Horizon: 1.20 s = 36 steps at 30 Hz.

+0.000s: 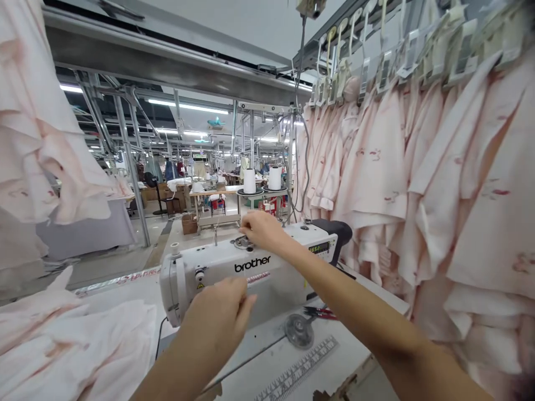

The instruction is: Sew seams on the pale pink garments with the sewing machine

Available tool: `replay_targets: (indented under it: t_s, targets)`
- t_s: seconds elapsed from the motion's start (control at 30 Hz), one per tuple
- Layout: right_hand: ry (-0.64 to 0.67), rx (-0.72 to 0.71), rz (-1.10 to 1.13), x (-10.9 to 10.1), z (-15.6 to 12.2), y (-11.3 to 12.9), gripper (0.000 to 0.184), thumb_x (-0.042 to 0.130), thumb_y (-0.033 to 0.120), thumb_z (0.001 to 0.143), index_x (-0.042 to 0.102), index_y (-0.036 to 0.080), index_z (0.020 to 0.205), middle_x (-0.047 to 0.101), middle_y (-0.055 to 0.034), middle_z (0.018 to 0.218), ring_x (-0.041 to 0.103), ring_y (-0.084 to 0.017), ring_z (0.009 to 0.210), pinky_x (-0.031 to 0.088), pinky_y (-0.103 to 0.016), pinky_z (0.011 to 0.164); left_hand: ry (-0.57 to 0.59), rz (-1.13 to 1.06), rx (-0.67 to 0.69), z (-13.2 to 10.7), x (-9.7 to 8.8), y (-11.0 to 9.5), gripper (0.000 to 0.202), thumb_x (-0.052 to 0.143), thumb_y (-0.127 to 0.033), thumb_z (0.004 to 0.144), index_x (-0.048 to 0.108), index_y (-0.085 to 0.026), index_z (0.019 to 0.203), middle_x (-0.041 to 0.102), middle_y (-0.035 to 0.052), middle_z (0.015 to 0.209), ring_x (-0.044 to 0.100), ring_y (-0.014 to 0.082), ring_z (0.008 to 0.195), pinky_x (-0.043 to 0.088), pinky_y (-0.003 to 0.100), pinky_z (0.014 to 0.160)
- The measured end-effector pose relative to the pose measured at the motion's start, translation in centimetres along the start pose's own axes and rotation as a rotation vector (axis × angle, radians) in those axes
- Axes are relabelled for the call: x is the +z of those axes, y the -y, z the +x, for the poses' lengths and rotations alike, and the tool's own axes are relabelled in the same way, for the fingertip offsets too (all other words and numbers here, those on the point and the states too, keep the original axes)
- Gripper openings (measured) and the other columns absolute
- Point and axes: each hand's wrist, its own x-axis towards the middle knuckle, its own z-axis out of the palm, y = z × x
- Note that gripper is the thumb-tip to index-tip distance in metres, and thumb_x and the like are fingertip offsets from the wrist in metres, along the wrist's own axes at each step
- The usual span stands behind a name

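Observation:
A white Brother sewing machine (292, 289) stands across the table before me. Over its top, my right hand (262, 228) is closed with fingertips pinched, just above a round metal part (242, 242) on the housing. Whatever the pinch holds, if anything, is too small to make out. My left hand (223, 309) is in front of the machine's body, below the brand name, its fingers curled and its thumb against or near them. The inside of that hand is hidden from view. A thin thread post (216, 235) rises from the machine top to the left of my right hand.
Pale pink fabric (83, 351) lies at the left of the table. At front right are a clear ruler (298, 370), a round grey dish (299, 331) and red-handled snips (321, 313). Pink garments (376, 161) hang along the right. Thread cones (249, 181) stand behind the machine.

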Motion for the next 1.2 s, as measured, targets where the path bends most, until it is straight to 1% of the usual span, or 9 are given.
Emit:
replay_targets:
  t_s: [0.23,0.33,0.47,0.63,0.77,0.87,1.0,1.1,1.2]
  targets:
    - [0.008,-0.055,0.000,-1.3,-4.2,1.3,0.019,0.067,0.008,0.087,0.061,0.017,0.072,0.060,0.0000,0.083,0.055,-0.015,0.071,0.029,-0.024,0.059,-0.209,0.044,0.519,-2.6,2.7,0.3,0.019,0.042,-0.011,0.089,0.047,-0.022,0.075,0.058,-0.0015,0.073,0.058,0.0145,0.052,0.030,0.029,0.043]
    - [0.001,-0.048,-0.003,-0.9,-2.8,2.6,0.019,0.064,0.011,0.089,0.060,0.017,0.071,0.061,-0.0018,0.087,0.055,-0.016,0.072,0.027,-0.026,0.057,-0.284,0.023,0.438,-1.7,2.0,0.2,0.021,0.038,-0.015,0.094,0.047,-0.022,0.076,0.057,-0.0010,0.074,0.057,0.0154,0.054,0.035,0.028,0.047]
    - [-0.050,0.074,0.022,-0.5,-1.1,1.1,0.021,0.065,0.007,0.085,0.060,0.016,0.067,0.060,-0.0035,0.078,0.055,-0.018,0.073,0.029,-0.025,0.058,-0.293,-0.117,0.249,0.6,1.4,0.5,0.026,0.034,-0.024,0.100,0.045,-0.021,0.077,0.053,-0.0015,0.076,0.057,0.0140,0.060,0.042,0.025,0.056]
    - [-0.077,-0.012,0.146,-1.1,-4.7,-1.0,0.017,0.068,0.010,0.090,0.063,0.016,0.075,0.061,-0.0006,0.082,0.057,-0.015,0.076,0.038,-0.022,0.065,-0.412,-0.017,0.521,-0.4,2.3,0.5,0.024,0.037,-0.017,0.098,0.047,-0.019,0.077,0.050,-0.0003,0.078,0.050,0.0121,0.055,0.043,0.025,0.054]
    - [-0.058,-0.118,0.209,-1.3,-6.5,-3.0,0.012,0.070,0.014,0.091,0.067,0.019,0.102,0.063,-0.0026,0.101,0.058,-0.018,0.097,0.044,-0.024,0.082,-0.464,0.084,0.779,-1.4,2.8,0.2,0.015,0.044,-0.005,0.090,0.052,-0.018,0.087,0.054,0.0017,0.081,0.053,0.0174,0.068,0.044,0.030,0.060]
    - [-0.068,-0.077,0.165,-1.4,-5.4,-6.0,0.023,0.069,0.011,0.090,0.064,0.015,0.111,0.060,-0.0086,0.113,0.054,-0.023,0.110,0.041,-0.034,0.095,-0.475,-0.009,0.726,-0.9,2.9,0.5,0.016,0.044,-0.005,0.091,0.051,-0.018,0.088,0.056,0.0048,0.095,0.053,0.0148,0.074,0.047,0.028,0.068]
    - [0.047,-0.068,0.079,-1.3,-3.0,-9.7,0.010,0.073,0.014,0.088,0.068,0.014,0.097,0.063,-0.0067,0.107,0.056,-0.024,0.107,0.040,-0.040,0.099,-0.489,-0.192,0.610,0.1,2.7,0.9,0.018,0.039,-0.010,0.095,0.046,-0.019,0.082,0.046,0.0113,0.133,0.051,0.0087,0.073,0.048,0.022,0.068]
    - [0.136,-0.052,0.015,-0.9,-1.6,-11.0,0.012,0.069,0.023,0.095,0.066,0.013,0.090,0.064,-0.0036,0.097,0.061,-0.021,0.097,0.046,-0.041,0.094,-0.336,-0.420,0.639,0.2,2.6,1.0,0.018,0.036,-0.015,0.098,0.043,-0.022,0.083,0.059,0.0055,0.104,0.054,0.0100,0.072,0.047,0.020,0.068]
    - [0.185,-0.024,-0.048,-0.5,-0.4,-11.5,0.020,0.064,0.031,0.100,0.064,0.012,0.093,0.063,-0.0033,0.094,0.062,-0.020,0.089,0.052,-0.038,0.086,-0.280,-0.519,0.594,0.1,3.2,1.1,0.019,0.035,-0.020,0.099,0.042,-0.022,0.081,0.051,-0.0003,0.074,0.052,0.0121,0.065,0.042,0.021,0.060]
